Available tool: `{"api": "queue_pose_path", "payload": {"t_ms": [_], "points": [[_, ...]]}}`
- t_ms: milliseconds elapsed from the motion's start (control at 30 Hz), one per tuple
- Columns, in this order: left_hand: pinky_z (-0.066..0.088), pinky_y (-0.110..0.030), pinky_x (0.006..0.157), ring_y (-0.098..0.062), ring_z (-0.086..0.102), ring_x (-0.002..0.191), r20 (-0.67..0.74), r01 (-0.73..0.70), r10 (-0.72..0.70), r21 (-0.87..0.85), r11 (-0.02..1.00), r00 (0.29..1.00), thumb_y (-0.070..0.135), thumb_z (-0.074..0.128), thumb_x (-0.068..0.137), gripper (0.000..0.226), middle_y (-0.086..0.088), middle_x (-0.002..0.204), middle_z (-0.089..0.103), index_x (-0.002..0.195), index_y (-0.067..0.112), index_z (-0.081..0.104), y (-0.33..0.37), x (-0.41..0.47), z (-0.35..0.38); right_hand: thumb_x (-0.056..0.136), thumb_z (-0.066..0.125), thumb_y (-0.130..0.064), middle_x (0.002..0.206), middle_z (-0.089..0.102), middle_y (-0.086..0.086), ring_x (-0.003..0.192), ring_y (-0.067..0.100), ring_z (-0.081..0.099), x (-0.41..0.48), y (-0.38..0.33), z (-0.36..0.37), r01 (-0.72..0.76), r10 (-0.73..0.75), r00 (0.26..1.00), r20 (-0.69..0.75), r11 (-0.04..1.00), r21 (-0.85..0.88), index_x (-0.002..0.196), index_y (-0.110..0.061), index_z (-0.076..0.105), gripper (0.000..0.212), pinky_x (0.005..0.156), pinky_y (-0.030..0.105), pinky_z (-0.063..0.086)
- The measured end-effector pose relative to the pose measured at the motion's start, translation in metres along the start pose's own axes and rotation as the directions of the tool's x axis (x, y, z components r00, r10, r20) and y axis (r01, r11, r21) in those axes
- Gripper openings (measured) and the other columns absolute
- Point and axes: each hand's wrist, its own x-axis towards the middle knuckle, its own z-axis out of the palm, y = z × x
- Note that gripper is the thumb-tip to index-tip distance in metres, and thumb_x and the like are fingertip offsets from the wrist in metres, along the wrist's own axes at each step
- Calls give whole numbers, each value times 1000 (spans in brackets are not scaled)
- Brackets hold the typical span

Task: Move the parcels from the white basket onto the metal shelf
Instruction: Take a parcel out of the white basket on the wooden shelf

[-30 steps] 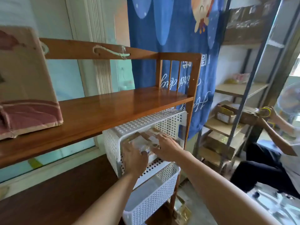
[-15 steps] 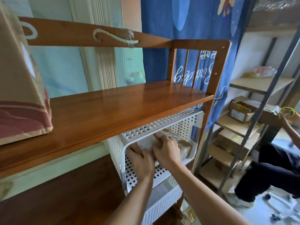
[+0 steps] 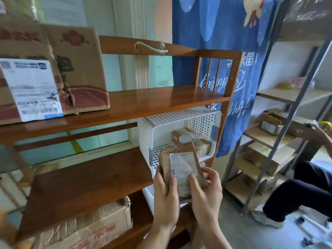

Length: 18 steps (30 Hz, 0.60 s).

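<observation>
A flat brown parcel [image 3: 181, 166] with a white label is held upright in front of the white basket [image 3: 181, 119]. My left hand [image 3: 166, 196] grips its left edge and my right hand [image 3: 206, 191] grips its lower right side. The perforated basket sits under the wooden shelf's top board, its opening facing me. Inside it lie two more brown parcels [image 3: 188, 136], stacked at the back right. The metal shelf [image 3: 283, 121] stands to the right, with wooden boards and grey uprights.
A wooden rack [image 3: 143, 101] carries a large labelled carton [image 3: 53, 74] on top and another carton [image 3: 86, 227] below. A blue curtain [image 3: 224, 42] hangs behind. A seated person [image 3: 305, 186] works at the metal shelf, which holds several small boxes [image 3: 270, 123].
Both hands were reaching inside the basket before; now they have drawn back out toward me, holding one parcel clear of the opening. The view has pulled back and shifted left.
</observation>
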Motion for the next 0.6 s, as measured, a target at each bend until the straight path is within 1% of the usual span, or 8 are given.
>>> {"api": "queue_pose_path", "payload": {"t_ms": [67,133,200,267,333,467,533,600], "points": [[50,-43,110,-18,58,133,-28,-47,46,-22,999,999,24,55,100,54,-2,145,57,152,30,39,13,-19,-27,85,79,-13,99,71,6,91,27,70,-29,-12,5,33,-34,999,23,998,62,93,-37,59,32,73,38,56],[54,-34,104,-18,59,132,-75,-66,62,-48,997,995,14,52,105,55,-2,146,57,154,30,35,30,-32,-59,86,78,-12,98,69,9,90,30,69,-58,-27,17,46,-56,995,81,992,120,98,-34,59,31,73,44,59],[56,-31,101,-17,60,131,-127,-102,95,-56,993,987,18,54,103,56,-2,145,58,154,32,35,47,-44,-97,87,77,-13,99,66,12,89,29,69,-89,-44,34,65,-95,983,157,980,186,102,-35,58,33,72,48,61],[51,-45,109,-21,59,133,-186,-139,126,-59,989,974,30,58,95,63,-3,147,58,153,35,36,61,-57,-141,88,76,-9,99,64,14,83,15,70,-123,-63,55,67,-127,965,229,965,252,103,-34,57,35,67,32,60],[45,-53,113,-24,55,138,-235,-181,165,-50,982,958,34,58,91,66,-4,151,56,153,36,36,75,-73,-192,88,75,-2,100,63,18,72,-3,66,-164,-83,79,61,-156,943,294,949,309,102,-30,56,37,60,15,55],[43,-52,115,-29,53,140,-351,-299,290,30,954,890,32,59,89,64,-8,152,55,151,30,40,109,-118,-309,89,72,6,105,59,28,68,-9,68,-265,-118,131,15,-214,850,481,923,384,111,-12,57,32,56,11,54],[40,-55,116,-32,52,140,-410,-365,367,85,927,835,28,59,90,64,-13,152,54,151,24,39,124,-140,-374,89,75,-1,112,59,25,81,-3,73,-319,-128,161,-17,-249,781,572,908,419,115,-18,59,35,65,18,60],[44,-48,115,-24,55,139,-433,-414,405,79,907,805,17,57,96,63,-10,155,52,153,26,32,134,-163,-434,80,85,-29,136,58,12,118,11,69,-372,-144,184,-31,-263,689,676,920,390,129,-34,60,55,92,37,60]]}}
